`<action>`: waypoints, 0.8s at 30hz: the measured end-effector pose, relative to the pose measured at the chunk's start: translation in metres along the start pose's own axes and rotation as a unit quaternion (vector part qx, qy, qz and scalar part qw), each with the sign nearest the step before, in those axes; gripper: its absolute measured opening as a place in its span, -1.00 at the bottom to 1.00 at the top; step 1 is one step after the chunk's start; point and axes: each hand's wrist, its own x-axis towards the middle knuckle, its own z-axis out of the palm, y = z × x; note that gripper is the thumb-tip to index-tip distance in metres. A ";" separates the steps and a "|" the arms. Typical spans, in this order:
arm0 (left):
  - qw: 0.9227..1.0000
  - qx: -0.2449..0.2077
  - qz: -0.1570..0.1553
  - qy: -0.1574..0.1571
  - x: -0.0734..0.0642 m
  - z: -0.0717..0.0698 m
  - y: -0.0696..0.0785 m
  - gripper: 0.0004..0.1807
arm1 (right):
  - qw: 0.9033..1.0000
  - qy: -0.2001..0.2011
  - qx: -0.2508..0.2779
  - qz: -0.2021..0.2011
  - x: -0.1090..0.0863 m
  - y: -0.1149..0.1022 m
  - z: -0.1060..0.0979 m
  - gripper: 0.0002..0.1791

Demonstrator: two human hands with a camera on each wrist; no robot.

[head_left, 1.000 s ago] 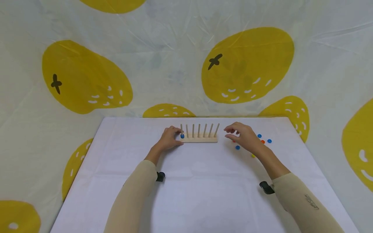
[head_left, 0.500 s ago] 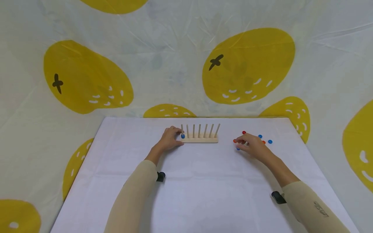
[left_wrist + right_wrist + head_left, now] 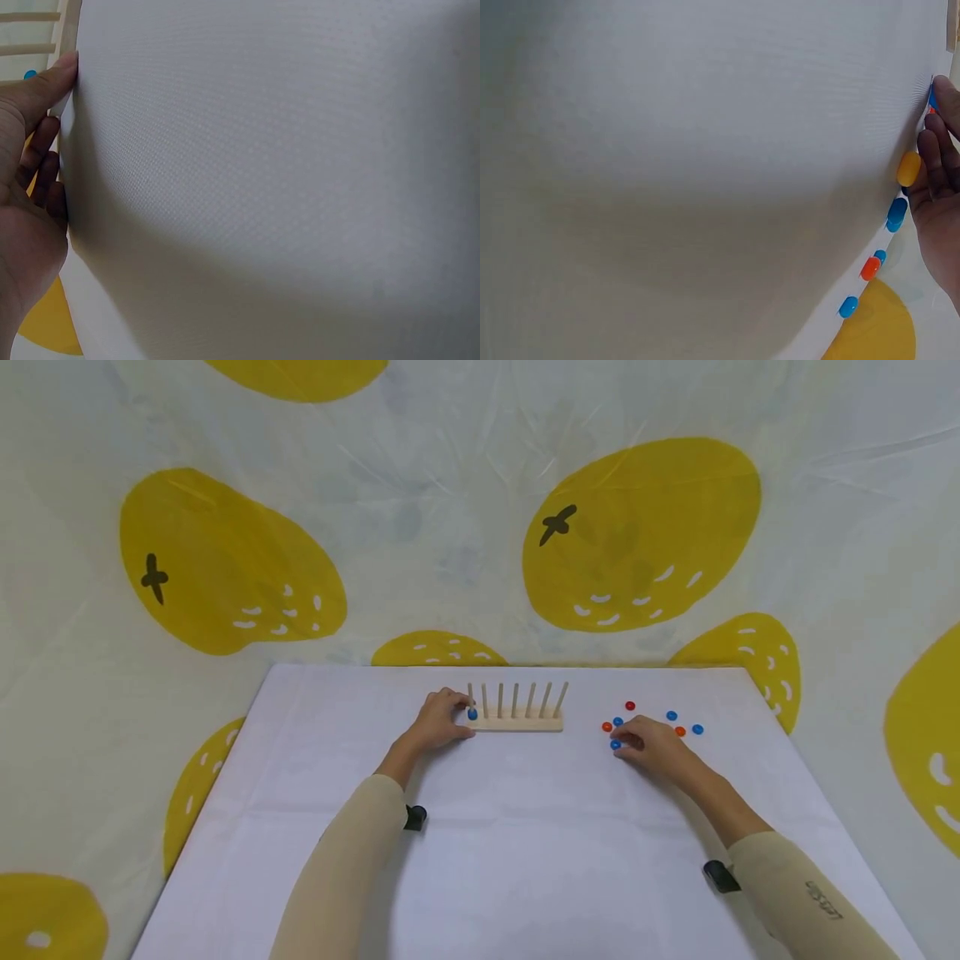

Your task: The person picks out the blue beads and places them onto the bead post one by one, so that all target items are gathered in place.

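Note:
A pale wooden peg rack (image 3: pixel 517 724) stands near the back of the table, with several upright pegs in a row. On its leftmost peg sits a blue bead (image 3: pixel 472 714). My left hand (image 3: pixel 438 720) grips the rack's left end, thumb at the front and fingers behind; the left wrist view shows the thumb (image 3: pixel 64 71) along the base. To the right, my right hand (image 3: pixel 654 747) pinches another blue bead (image 3: pixel 615 745) at the table between thumb and index fingertip. A yellow bead (image 3: pixel 909 169) shows beside the curled fingers in the right wrist view.
Around the right hand lie loose beads: a red one (image 3: pixel 630 706), an orange one (image 3: pixel 607 727) and a blue one (image 3: pixel 618 722). Farther right are another orange bead (image 3: pixel 680 732) and two blue ones. Behind the white table (image 3: pixel 510 835) hangs a fruit-patterned cloth (image 3: pixel 450 527).
My right hand has moved right and down from beside the rack to the loose beads, its fingertips closing at a blue one. The left hand has stayed on the rack's end.

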 end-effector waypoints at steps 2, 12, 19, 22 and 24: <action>1.000 -0.001 0.000 0.000 -0.001 0.000 0.000 -0.36 | 1.000 0.000 -0.003 0.003 0.000 0.001 0.001 -0.71; 1.000 -0.004 -0.002 0.002 -0.002 -0.002 0.002 -0.36 | 1.000 0.002 -0.005 -0.002 0.003 -0.003 0.000 -0.78; 1.000 -0.010 -0.001 0.002 -0.001 0.000 0.000 -0.38 | 1.000 -0.009 0.011 0.020 0.002 -0.004 -0.002 -0.72; 1.000 -0.008 0.001 0.003 0.000 0.000 0.000 -0.39 | 0.999 -0.011 0.017 0.025 0.002 -0.006 -0.004 -0.70; 1.000 -0.004 -0.001 0.002 0.000 0.001 0.000 -0.39 | 1.000 -0.008 0.020 0.019 0.002 -0.007 -0.006 -0.70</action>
